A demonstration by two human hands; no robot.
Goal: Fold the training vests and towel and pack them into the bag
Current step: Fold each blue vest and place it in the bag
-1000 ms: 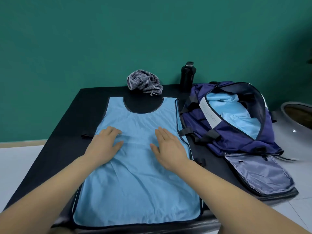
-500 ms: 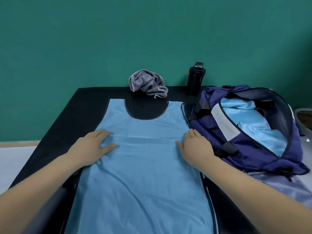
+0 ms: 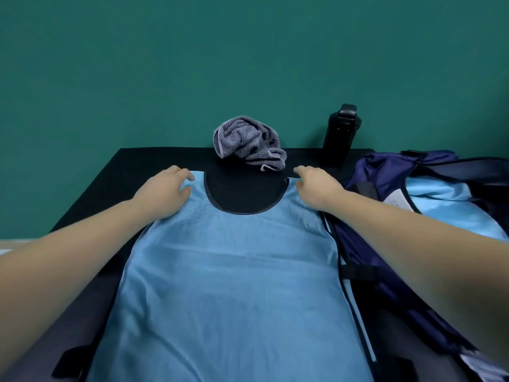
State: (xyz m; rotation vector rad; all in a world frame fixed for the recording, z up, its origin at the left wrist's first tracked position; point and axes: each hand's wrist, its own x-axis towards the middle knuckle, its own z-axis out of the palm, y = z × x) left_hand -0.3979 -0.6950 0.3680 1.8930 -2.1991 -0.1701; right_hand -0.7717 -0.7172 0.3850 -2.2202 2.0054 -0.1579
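A light blue training vest [image 3: 231, 285] lies flat on the black table [image 3: 154, 161], neck opening towards the wall. My left hand [image 3: 165, 193] lies on the vest's left shoulder, its fingers curled over the far edge and its thumb on the cloth. At the right shoulder, my right hand [image 3: 316, 188] pinches the top edge with curled fingers. A crumpled grey striped towel [image 3: 248, 142] sits just beyond the neck opening. To the right stands the open navy bag [image 3: 385, 177], with light blue cloth [image 3: 440, 205] inside it.
A black bottle [image 3: 341, 133] stands at the back of the table against the green wall, between the towel and the bag. Black side straps of the vest stick out at its left and right edges.
Both hands have moved from the vest's middle, out to its sides, then up to its shoulders near the neck opening. The view has moved closer to the table.
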